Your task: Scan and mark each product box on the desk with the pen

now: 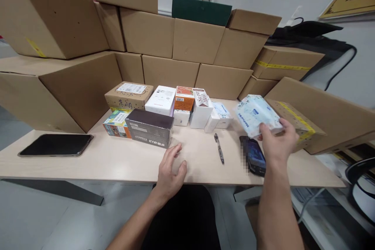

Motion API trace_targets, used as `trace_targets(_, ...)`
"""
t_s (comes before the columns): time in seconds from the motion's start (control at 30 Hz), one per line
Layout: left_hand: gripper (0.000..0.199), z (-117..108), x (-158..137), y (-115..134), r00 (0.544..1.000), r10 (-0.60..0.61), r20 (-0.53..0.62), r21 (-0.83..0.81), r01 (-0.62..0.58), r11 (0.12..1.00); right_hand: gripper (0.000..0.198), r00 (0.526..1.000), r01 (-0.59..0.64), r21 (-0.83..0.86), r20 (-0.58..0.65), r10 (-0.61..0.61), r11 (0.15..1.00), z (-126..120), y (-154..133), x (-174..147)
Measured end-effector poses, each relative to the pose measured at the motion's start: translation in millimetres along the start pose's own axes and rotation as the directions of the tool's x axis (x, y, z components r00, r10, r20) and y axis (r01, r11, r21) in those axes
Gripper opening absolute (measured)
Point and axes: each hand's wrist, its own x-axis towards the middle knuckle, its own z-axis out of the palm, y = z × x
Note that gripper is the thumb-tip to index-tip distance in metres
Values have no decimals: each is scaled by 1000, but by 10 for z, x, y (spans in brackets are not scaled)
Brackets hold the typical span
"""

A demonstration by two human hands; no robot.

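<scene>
Right hand [279, 142] clamped on a puffy, plastic-wrapped pack [254, 112] | left hand [170, 174] loosely curved, thumb apart, near the dark oblong box [150, 125]

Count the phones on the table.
2: a dark-screened phone at left on the table, and a lit phone right of the pen, near the right hand. Others may be hidden.

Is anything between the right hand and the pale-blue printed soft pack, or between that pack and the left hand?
Nothing visible separates the right hand from the pale-blue printed soft pack it grips. Toward the left hand, a slim dark pen lies between, on the pale tabletop; it looks low enough to pass over.
</scene>
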Motion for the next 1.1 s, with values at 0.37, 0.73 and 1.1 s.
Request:
trace_targets(0.37,44,2,-16,-38,999,-1,39,26,0,1000,66,983,4,-345,176,61,939,381,239,377)
trace_targets(0.73,43,-12,-3,-24,998,-21,58,14,21,1000,49,716,433,-226,674,-181,873,998,-123,209)
trace_targets(1.1,41,-22,25,-15,997,-16,81,9,16,1000,55,839,214,-260,543,-40,942,1056,-174,231)
